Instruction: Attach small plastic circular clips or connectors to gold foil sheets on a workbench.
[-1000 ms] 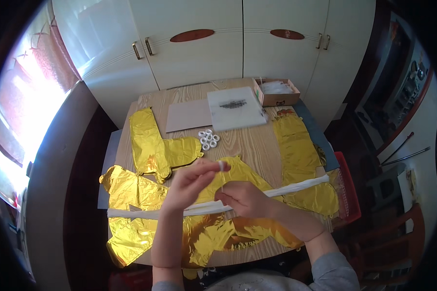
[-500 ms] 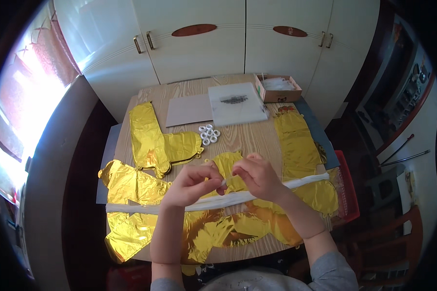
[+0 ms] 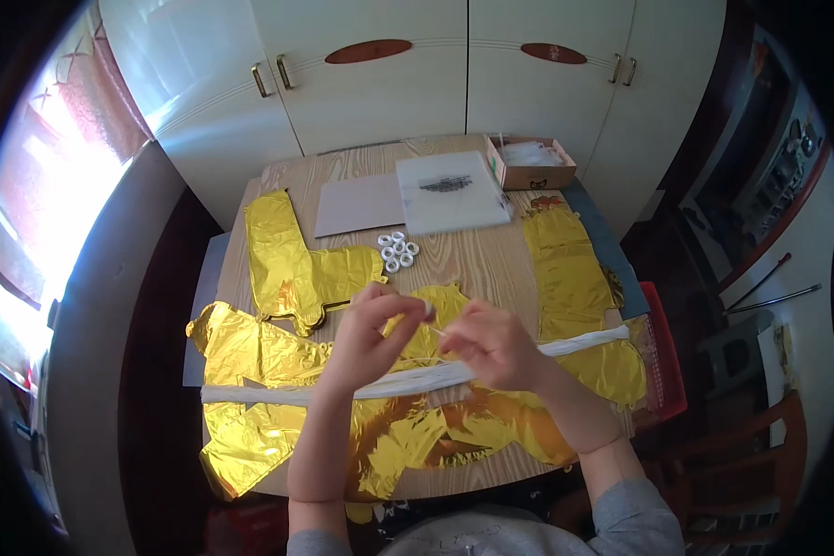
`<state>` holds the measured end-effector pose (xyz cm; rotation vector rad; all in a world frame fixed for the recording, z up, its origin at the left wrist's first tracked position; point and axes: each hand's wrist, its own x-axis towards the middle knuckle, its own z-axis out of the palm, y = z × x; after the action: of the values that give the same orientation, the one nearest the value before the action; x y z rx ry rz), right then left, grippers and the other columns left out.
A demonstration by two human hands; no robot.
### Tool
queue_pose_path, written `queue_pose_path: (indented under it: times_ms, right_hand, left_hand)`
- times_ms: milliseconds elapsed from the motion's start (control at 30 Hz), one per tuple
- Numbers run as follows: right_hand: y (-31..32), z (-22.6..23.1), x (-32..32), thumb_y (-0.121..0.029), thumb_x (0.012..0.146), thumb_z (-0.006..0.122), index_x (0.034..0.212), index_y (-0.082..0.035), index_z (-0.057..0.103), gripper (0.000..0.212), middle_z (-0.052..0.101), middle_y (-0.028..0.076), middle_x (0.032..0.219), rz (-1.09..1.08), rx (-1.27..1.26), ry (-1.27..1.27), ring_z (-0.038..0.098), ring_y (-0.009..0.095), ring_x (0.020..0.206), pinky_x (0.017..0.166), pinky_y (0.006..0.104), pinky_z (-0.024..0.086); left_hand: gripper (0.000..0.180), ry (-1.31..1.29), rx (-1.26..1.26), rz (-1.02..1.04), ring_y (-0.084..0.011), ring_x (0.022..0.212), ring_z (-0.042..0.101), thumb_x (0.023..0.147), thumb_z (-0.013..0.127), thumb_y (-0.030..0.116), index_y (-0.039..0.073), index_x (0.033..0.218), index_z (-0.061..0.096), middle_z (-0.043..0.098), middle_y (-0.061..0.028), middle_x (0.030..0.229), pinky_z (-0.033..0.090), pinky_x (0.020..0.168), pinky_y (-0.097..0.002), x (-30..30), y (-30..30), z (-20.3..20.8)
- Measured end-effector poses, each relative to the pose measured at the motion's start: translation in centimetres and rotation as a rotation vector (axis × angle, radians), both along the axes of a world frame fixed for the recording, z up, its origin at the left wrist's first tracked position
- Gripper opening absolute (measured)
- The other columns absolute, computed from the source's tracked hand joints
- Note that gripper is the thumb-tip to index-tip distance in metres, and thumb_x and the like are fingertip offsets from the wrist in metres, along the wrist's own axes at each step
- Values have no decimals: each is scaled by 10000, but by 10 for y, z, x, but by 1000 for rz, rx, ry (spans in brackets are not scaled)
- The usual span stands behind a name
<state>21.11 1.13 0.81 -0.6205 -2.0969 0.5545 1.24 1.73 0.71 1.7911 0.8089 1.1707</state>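
My left hand (image 3: 372, 339) is raised over the table, thumb and fingers pinched on a small white piece (image 3: 429, 310), too small to make out exactly. Close beside it, my right hand (image 3: 494, 345) has its fingers curled around a thin white strand (image 3: 436, 331) that runs between the two hands. Below both hands a long bundle of white strands (image 3: 408, 381) lies across the foil. Crumpled gold foil balloons (image 3: 250, 357), flat and not inflated, spread under and around my forearms. Beyond my left hand sits a cluster of small white rings (image 3: 398, 251).
Another gold foil balloon (image 3: 276, 246) lies at left, one more (image 3: 565, 269) at right. Toward the back are a grey board (image 3: 360, 206), a clear plastic bag (image 3: 449, 213) with dark print, and an open cardboard box (image 3: 531, 169). A red basket (image 3: 665, 357) stands off the right edge.
The fingertips of my left hand have risen, bringing the small white piece up into view. My right fingers have curled in and turned downward. The things on the table lie as before.
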Motion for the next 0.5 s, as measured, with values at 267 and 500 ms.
queue_pose_path:
  times_ms: [267, 500]
  right_hand:
    - [-2, -6, -2, -93, 796, 556, 785, -79, 596, 44, 558, 52, 633, 63, 40, -75, 524, 221, 569, 537, 317, 412]
    - [-3, -9, -7, -154, 820, 554, 764, -65, 571, 107, 536, 73, 577, -67, -20, -46, 499, 263, 509, 507, 347, 396]
  left_hand:
    - [119, -66, 78, -40, -123, 783, 506, 811, 533, 27, -3, 877, 628, 613, -48, 837, 405, 704, -261, 7, -3, 4]
    - [84, -378, -39, -55, -141, 701, 490, 760, 564, 24, -10, 798, 630, 589, -38, 720, 385, 656, -267, 15, -10, 8]
